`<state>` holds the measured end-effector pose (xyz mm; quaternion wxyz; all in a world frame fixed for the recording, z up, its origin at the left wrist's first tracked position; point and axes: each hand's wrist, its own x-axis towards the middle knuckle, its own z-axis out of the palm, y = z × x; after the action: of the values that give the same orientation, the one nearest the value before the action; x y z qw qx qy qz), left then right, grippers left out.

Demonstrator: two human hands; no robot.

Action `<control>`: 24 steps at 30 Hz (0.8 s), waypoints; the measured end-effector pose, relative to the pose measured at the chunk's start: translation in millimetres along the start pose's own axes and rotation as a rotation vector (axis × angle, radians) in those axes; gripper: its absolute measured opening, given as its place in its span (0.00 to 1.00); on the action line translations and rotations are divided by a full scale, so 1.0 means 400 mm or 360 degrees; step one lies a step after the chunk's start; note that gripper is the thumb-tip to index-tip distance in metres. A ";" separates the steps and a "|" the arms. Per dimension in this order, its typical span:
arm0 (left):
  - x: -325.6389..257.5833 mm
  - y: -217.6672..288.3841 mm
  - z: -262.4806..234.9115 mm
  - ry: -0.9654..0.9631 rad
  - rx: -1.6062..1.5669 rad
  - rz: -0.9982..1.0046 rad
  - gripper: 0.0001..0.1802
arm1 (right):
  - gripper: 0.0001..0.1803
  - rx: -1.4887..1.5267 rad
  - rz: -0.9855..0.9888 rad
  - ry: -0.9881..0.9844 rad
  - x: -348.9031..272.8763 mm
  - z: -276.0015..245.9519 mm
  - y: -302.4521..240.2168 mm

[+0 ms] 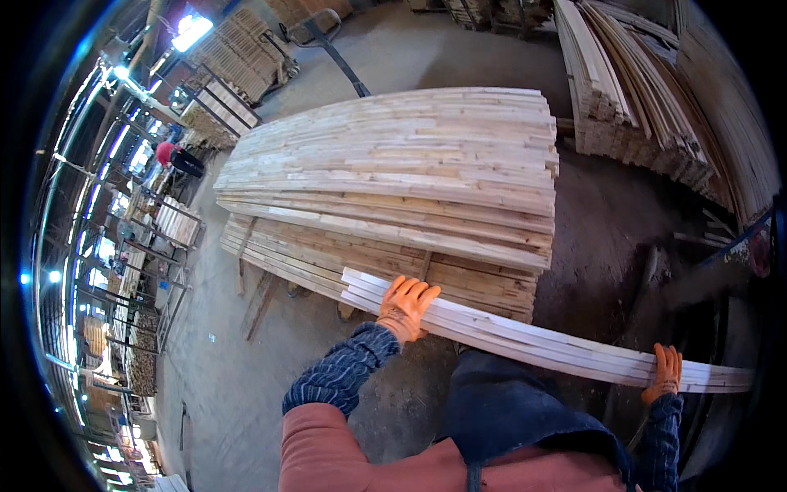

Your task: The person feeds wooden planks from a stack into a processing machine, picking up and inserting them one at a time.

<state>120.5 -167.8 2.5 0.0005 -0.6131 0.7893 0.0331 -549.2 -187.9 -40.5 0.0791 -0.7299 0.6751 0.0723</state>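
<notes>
Big stack of pale boards on pallet, concrete floor around. More lumber piles at upper right. Pallet jack handle behind stack. Metal racks with wood along left wall.
</notes>
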 end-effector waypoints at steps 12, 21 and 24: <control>0.131 0.305 0.005 -0.0430 -0.0583 0.0399 0.53 | 0.34 0.1760 -0.0053 -0.0346 0.285 -0.033 -0.269; 0.266 -0.104 0.319 -0.0129 -0.2750 -0.0464 0.31 | 0.45 0.1920 0.0203 -0.0623 0.565 0.186 -0.641; 0.252 -0.336 0.500 -0.0168 -0.3353 -0.1500 0.35 | 0.48 0.1779 0.0328 -0.0610 0.649 0.281 -0.694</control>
<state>217.7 -288.0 -208.3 -0.4659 -0.5411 0.0623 0.6973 -252.2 -395.7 -200.7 0.5638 -0.4824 0.6519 -0.1561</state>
